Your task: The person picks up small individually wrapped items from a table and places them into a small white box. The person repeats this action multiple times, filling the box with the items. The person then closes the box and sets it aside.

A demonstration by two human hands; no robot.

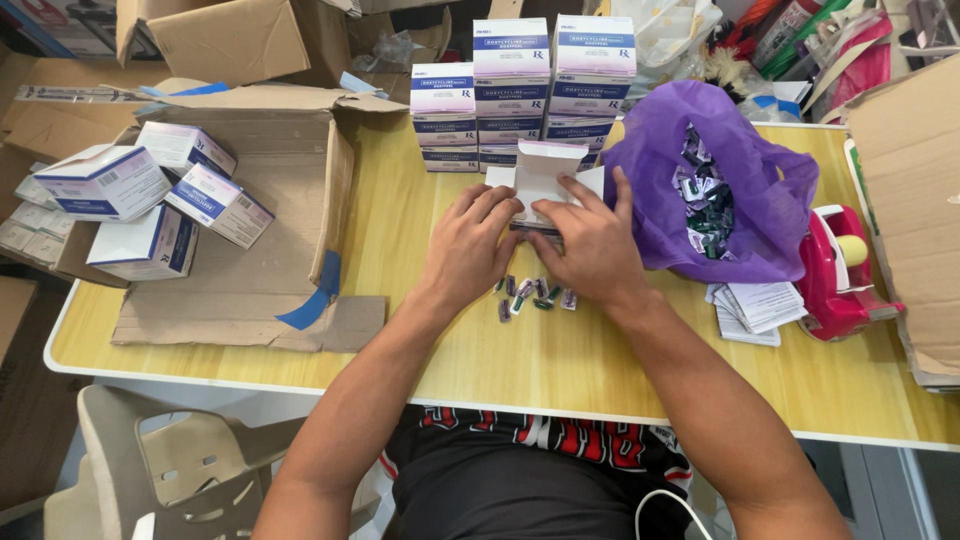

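My left hand (470,245) and my right hand (592,245) both grip a small open white carton (540,175) at the middle of the yellow table (560,360). Its flaps stand open toward the back. What sits inside the carton is hidden by my fingers. A few loose purple and green capsule strips (535,293) lie on the table just below my hands. An open purple plastic bag (740,190) full of the same strips sits right of my right hand.
Stacks of white and purple medicine boxes (525,90) stand behind the carton. A torn cardboard box (270,200) with several more boxes (150,200) lies at the left. Folded paper leaflets (757,310) and a red tape dispenser (838,275) sit at the right. A plastic chair (170,470) is at lower left.
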